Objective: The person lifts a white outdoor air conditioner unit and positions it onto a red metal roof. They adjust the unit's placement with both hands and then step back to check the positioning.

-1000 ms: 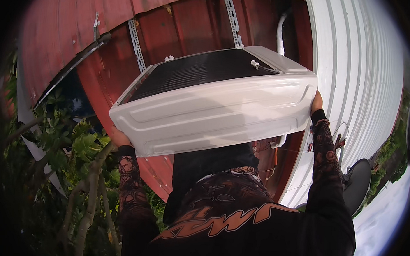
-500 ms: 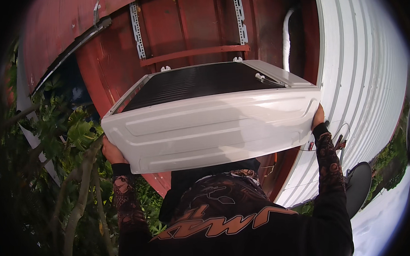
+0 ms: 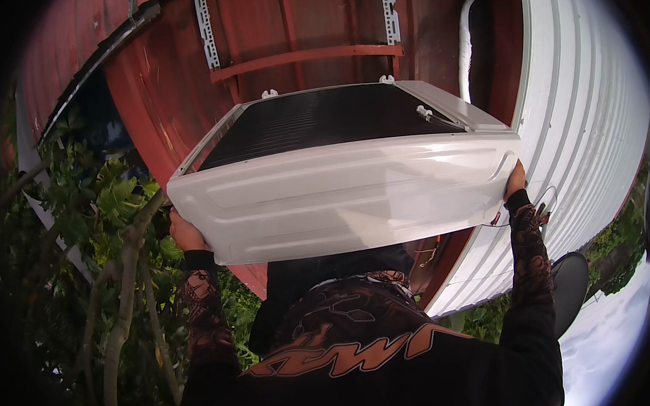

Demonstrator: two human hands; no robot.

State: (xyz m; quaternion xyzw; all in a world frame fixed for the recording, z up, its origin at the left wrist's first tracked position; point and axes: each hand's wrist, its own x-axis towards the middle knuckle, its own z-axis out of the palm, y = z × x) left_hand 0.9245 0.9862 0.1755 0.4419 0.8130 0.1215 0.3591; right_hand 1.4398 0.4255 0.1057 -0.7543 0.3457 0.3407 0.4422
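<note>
I carry a large white outdoor air-conditioner unit (image 3: 339, 196) with a black finned panel (image 3: 306, 120) on top and small white fittings along its edges. My left hand (image 3: 185, 232) grips its near left corner, and my right hand (image 3: 514, 181) grips the right corner; both sets of fingers are partly hidden by the casing. Beyond the unit, two perforated metal brackets (image 3: 206, 27) hang on the red corrugated wall (image 3: 146, 89), joined across by a red bar (image 3: 301, 55). Whether the unit touches anything there I cannot tell.
A white wrapped pipe (image 3: 465, 43) runs down the red wall. To the right are white corrugated cladding (image 3: 585, 126), loose wires (image 3: 547, 200) and a dark dish (image 3: 569, 290). Leafy tree branches (image 3: 129, 282) fill the lower left, near a dark metal edge (image 3: 93, 66).
The unit and both hands dipped, then rose slightly and shifted right in the view. The red bar between the brackets, hidden a second ago, now shows above the unit.
</note>
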